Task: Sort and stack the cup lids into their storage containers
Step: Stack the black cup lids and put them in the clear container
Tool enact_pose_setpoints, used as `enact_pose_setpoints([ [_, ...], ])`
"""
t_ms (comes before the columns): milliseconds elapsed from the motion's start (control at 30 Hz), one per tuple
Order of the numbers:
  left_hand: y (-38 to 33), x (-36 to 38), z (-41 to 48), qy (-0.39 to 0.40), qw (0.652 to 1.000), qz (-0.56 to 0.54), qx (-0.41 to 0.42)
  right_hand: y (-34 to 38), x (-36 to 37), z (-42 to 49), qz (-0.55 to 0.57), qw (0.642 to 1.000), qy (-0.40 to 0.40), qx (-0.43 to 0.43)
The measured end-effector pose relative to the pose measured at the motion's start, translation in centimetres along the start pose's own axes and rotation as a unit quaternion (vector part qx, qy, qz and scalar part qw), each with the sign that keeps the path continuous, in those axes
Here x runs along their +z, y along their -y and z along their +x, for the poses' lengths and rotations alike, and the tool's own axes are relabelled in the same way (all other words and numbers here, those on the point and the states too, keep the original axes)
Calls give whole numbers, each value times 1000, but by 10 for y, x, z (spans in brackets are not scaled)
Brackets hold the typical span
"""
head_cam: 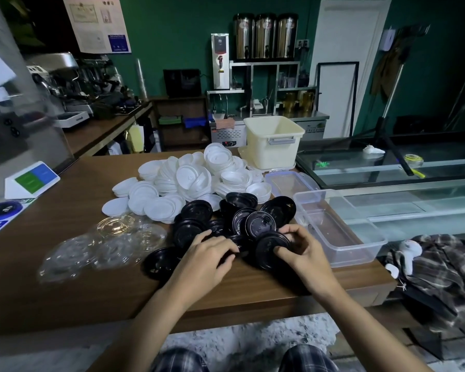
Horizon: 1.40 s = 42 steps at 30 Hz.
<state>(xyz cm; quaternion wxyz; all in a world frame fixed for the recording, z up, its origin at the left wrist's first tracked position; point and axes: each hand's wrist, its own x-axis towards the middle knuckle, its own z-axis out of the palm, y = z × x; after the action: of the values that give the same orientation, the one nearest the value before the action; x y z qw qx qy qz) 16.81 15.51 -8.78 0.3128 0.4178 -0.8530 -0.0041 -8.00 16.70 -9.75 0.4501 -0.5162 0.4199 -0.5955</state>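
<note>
Right hand [304, 249]: fingers and thumb are curled round the rim of one black lid [270, 249], judged to be picked out for stacking.
Left hand [212, 255]: laid on the black lid pile [226, 221], fingertips buried; a grip cannot be confirmed.
Clear tub [360, 255]: set just beside the right hand, presumably to keep transfers short; no lids are seen in it.
White lids [188, 181], clear lids [113, 242]: heaped separately on the table [65, 277].
Cream bin [274, 146]: contents hidden.
</note>
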Motion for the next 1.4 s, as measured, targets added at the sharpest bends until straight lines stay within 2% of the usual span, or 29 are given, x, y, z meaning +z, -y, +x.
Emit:
enact_pose_setpoints([
  [67,-4,-10,5,-16,995,-87,-47,-1,-1,0,26,1000,-3,9],
  [167,-7,-22,11,-37,965,-219,-140,-3,1,-1,16,1000,7,6],
  [300,-8,-32,12,-65,898,-374,-220,-5,8,0,-27,999,14,-30],
  [433,-15,-33,4,-58,824,-502,-257,-6,17,2,-8,1000,9,-20],
  [500,-20,-28,3,-50,823,-500,-263,-5,22,2,0,1000,21,-13],
  [633,-27,-19,1,-66,850,-439,-284,-8,27,1,17,999,32,-30],
  [800,-33,-11,0,-120,810,-466,-336,-8,29,1,75,997,26,-13],
  [867,-32,-11,-1,-124,824,-448,-324,-5,33,2,84,996,28,-9],
  [967,-30,-21,-2,-99,876,-366,-298,-1,42,3,80,996,25,-3],
  [1067,-33,-32,0,-90,880,-337,-321,0,49,5,82,996,31,7],
  [1233,-34,-30,-5,-40,940,-150,-304,-2,55,6,111,993,35,19],
  [1333,-26,-28,-5,-62,954,-54,-289,1,54,2,135,990,39,19],
  [1400,-19,-30,-2,-110,958,-46,-261,1,55,1,133,990,47,24],
])
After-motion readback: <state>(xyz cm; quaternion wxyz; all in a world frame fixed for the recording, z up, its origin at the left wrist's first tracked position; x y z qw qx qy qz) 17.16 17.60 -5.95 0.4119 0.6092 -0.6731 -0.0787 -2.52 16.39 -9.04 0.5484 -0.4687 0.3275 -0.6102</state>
